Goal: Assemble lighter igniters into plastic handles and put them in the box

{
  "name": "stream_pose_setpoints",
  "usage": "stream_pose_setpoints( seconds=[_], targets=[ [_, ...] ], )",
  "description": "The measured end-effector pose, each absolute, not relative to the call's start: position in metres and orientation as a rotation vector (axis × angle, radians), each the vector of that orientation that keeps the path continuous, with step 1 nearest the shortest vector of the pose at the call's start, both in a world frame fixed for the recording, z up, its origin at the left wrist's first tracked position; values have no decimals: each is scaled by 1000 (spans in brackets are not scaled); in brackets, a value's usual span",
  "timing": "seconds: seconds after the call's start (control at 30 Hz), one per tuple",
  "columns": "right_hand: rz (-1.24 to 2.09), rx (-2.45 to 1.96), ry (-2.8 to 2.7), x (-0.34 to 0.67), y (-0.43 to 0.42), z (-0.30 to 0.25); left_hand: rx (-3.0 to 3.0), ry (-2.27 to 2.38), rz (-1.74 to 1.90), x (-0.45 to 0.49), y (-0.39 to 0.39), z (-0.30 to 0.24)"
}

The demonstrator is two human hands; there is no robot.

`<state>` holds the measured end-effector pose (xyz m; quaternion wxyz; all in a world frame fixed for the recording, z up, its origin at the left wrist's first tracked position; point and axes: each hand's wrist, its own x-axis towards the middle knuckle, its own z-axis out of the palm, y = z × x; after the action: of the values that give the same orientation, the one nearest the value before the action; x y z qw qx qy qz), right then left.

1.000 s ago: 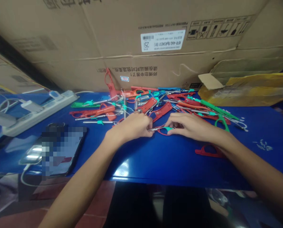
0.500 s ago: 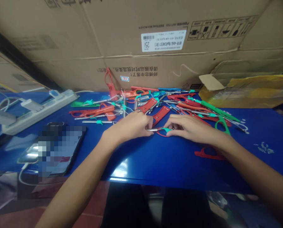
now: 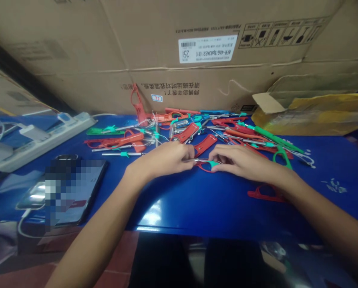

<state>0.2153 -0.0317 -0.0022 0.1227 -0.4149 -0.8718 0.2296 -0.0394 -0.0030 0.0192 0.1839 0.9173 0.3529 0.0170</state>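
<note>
Both hands meet over the table, pinched on a thin metal tube (image 3: 200, 160) with a small teal piece (image 3: 212, 163) at its right end; it looks like the inner part of a long-necked lighter. My left hand (image 3: 174, 158) has its thumb and finger closed around the tube. At the teal end, my right hand (image 3: 234, 160) is closed, thumb and finger tips together. A red plastic shell half (image 3: 207, 170) with a finger loop lies directly under the tube, partly hidden by my hands. Behind them rests another red shell half (image 3: 205, 145).
A pile of red and orange shells (image 3: 131, 140), tubes and wires spreads along the back. By my right forearm lies a red shell (image 3: 263, 194). A phone (image 3: 91, 188) and power strip (image 3: 47, 142) are left; a cardboard box (image 3: 323, 112) stands right, small white bits (image 3: 333, 186) before it.
The tube has shifted slightly, and my left fingers have moved a little to the right along it. The view has turned slightly; the pile looks unchanged.
</note>
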Motion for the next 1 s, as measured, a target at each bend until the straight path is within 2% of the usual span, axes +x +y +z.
stream_pose_setpoints(
  seconds=[1.0],
  targets=[
    [711,-1154,-2575,222,-30,-5,2551,1025,-7,-38,-1,16]
  ],
)
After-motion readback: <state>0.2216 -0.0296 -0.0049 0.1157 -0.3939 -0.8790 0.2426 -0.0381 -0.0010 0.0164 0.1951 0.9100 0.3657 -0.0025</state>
